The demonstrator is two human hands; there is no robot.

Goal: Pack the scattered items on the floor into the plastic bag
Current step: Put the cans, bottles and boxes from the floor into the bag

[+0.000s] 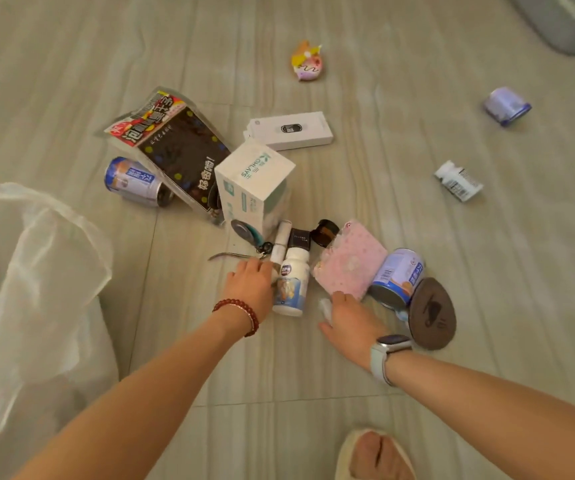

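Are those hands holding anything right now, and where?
Left hand reaches a thin white tube; grip hidden. Right hand pinches something small and white at its fingertips.

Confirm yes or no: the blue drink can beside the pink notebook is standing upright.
No. The blue drink can lies on its side against the pink notebook, its round end facing the camera.

On the floor (417,98) lie two cans (133,181) (397,277), two white bottles (291,285) (457,180) and two white boxes (255,181) (289,130). There is one snack pouch (171,140), one pink wallet (350,265), one toy (307,62), one tape roll (506,105) and one plastic bag (47,271).
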